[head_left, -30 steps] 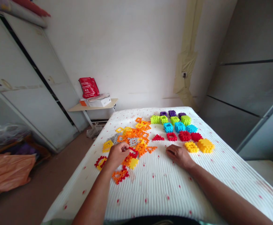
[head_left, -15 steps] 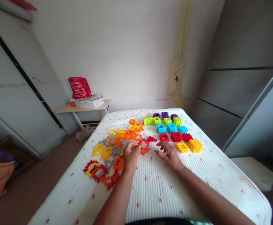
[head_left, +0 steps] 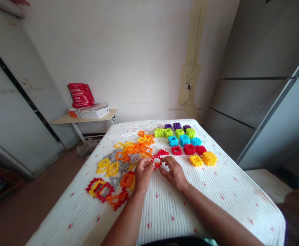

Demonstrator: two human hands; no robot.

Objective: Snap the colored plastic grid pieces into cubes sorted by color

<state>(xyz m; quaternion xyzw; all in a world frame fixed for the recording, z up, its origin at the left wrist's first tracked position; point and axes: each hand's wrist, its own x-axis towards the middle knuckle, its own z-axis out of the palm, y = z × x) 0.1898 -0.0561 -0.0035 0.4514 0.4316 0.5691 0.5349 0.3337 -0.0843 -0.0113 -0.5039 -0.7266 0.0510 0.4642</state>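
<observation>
Currently the red frame piece point(head_left: 156, 160) sits directly between the left hand point(head_left: 142, 172) and right hand point(head_left: 174, 172), each grip pinched narrow on an opposite side, held just above the bed point(head_left: 228, 184), right of the loose tiles point(head_left: 113, 168), both hands equally near.

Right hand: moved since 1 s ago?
Yes. The right hand has shifted left, away from the yellow blocks on the bedcover, and now joins the left hand on the red frame piece.
</observation>
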